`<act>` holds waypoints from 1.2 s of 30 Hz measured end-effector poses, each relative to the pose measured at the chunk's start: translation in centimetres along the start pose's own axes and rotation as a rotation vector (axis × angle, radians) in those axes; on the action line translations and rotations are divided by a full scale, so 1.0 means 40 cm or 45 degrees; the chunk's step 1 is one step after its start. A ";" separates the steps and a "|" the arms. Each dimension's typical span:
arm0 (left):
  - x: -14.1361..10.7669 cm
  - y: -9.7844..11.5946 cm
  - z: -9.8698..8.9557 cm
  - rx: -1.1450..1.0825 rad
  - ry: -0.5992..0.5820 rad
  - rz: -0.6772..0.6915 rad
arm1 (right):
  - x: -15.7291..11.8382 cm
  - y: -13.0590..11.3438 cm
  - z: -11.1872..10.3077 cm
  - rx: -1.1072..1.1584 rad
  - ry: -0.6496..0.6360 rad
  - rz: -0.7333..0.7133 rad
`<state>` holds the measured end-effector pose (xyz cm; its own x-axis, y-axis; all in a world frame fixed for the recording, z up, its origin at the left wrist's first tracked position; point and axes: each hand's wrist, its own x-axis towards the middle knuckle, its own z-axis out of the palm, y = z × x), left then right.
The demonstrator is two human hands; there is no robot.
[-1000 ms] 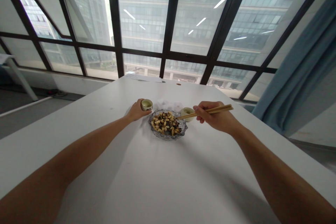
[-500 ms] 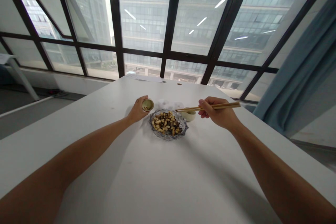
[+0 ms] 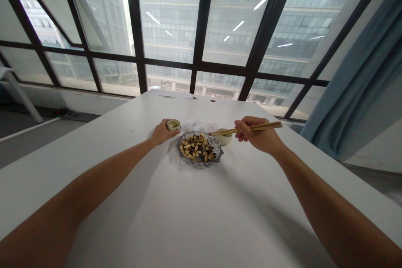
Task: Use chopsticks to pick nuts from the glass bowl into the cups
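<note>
My left hand (image 3: 162,132) is closed around a small pale green cup (image 3: 173,124), just left of the glass plate (image 3: 201,165). On that scalloped plate lies a heap of pale nuts and dark seeds (image 3: 197,146); their exact kinds are hard to make out. My right hand (image 3: 253,132) grips a pair of wooden chopsticks (image 3: 264,126). Their tips point left, over the plate's right rim, and I see nothing clearly held between them. A second pale green cup (image 3: 224,139) stands right of the plate, partly behind the chopsticks.
Crumpled clear plastic (image 3: 199,125) lies behind the plate on the white table (image 3: 176,217). Paper sheets (image 3: 171,94) rest at the table's far end. Large windows (image 3: 169,12) rise beyond it, and a blue curtain (image 3: 348,83) hangs at the right.
My left hand has lowered the cup slightly and turned it more upright; its mouth faced me more before. The right hand with the chopsticks has barely moved.
</note>
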<state>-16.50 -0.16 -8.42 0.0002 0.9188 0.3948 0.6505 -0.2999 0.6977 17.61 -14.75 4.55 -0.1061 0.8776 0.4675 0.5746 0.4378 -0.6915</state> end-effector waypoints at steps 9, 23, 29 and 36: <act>0.062 0.062 -0.012 0.345 -0.128 0.062 | 0.001 0.002 -0.006 0.008 -0.023 -0.001; 0.134 0.192 0.103 0.430 -0.327 0.339 | -0.018 -0.040 -0.019 -0.436 -0.078 -0.290; 0.119 0.180 0.070 0.351 -0.157 0.779 | -0.015 -0.031 -0.016 -0.470 0.027 -0.370; 0.092 0.178 0.051 0.355 -0.176 0.813 | -0.020 -0.021 0.007 -0.458 0.045 -0.411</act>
<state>-10.33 1.62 -3.23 0.5310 0.6149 0.5831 0.6610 -0.7311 0.1689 16.98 -15.77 4.60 -0.3011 0.6978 0.6499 0.7615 0.5862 -0.2767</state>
